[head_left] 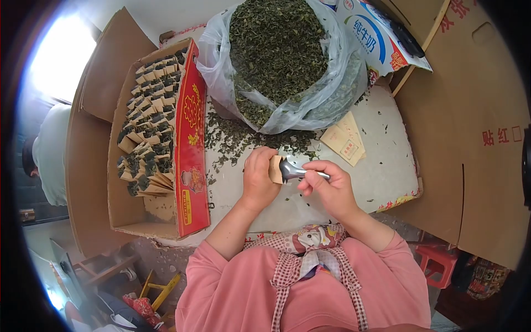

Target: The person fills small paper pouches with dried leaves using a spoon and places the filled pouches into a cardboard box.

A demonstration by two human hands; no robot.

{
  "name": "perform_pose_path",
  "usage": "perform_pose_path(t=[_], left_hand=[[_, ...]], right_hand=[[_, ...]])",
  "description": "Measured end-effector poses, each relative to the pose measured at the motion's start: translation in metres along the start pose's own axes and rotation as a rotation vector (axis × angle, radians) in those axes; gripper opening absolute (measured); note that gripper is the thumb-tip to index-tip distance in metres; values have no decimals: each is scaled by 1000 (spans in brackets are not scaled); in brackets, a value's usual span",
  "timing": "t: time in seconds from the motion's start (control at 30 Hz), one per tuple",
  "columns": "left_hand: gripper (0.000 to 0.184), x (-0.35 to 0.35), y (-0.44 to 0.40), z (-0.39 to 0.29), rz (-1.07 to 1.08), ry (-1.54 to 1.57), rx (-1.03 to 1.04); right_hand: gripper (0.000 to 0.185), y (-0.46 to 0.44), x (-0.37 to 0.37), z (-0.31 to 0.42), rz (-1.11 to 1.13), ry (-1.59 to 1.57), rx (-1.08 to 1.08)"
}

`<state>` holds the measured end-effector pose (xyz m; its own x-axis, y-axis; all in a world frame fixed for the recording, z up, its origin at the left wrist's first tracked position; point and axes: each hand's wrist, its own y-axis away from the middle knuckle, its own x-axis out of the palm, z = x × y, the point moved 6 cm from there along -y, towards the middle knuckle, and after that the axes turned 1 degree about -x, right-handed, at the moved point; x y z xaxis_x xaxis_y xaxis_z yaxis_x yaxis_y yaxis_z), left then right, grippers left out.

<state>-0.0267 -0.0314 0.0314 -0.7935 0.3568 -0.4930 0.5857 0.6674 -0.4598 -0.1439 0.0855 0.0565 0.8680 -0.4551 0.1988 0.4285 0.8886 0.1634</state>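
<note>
My left hand (260, 176) is closed around a small brown paper packet (275, 170), its mouth turned to the right. Between the fingers and thumb of my right hand (332, 187) is a metal spoon (297, 172), whose head sits at the packet's mouth. How far the spoon reaches inside, and what it carries, I cannot make out. Beyond both hands stands a clear plastic bag (215, 52) heaped with dried dark green leaves (279, 47). Loose leaf bits (235, 135) lie scattered between bag and hands. Flat paper packets (344, 141) rest right of the bag.
On the left, a red-sided cardboard box (193, 160) holds rows of leaf-filled paper packets (152, 110). A milk carton box (368, 33) with a dark object (408, 39) on it stands back right. Large cardboard (464, 122) borders the right side. A red stool (437, 263) is below.
</note>
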Motion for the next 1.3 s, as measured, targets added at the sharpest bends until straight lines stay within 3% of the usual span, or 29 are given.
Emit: perform_pose_path(t=[0.03,0.1,0.13,0.2,0.23,0.3,0.4,0.83,0.9,1.03,1.17,1.23,1.3], left_hand=[[51,0,0,1,-1,0,-1],[46,0,1,3,-5,22,-13],[46,1,1,3,-7,23,-14],[47,0,0,4,-28,62,-48],[47,0,1,5,-29,63,-48],[48,0,1,4,-37,86,-39],[50,-2,0,0,-19,94,-34],[38,-6,-1,16,-44,159,-170],[36,-8,-2,18,-83,146,-202],[36,-8,-2,20,-103,143,-195],[29,-7,-2,18,-95,148,-188],[29,-7,-2,17,-91,144,-180],[30,-7,-2,16,-88,124,-174]], right_hand=[[18,1,1,-2,1,1,0],[20,5,6,11,17,316,-264],[20,3,5,13,18,317,-264],[25,6,16,37,77,729,-632],[25,2,16,37,78,731,-632],[29,7,24,45,76,887,-940],[31,6,32,52,112,932,-1018],[21,-9,26,57,96,954,-969],[13,-16,9,62,15,828,-740],[12,-31,-16,75,-121,613,-498],[12,-62,-28,96,-217,748,-574],[14,-76,-21,115,-265,1209,-892],[11,-92,-13,127,-251,1397,-962]])
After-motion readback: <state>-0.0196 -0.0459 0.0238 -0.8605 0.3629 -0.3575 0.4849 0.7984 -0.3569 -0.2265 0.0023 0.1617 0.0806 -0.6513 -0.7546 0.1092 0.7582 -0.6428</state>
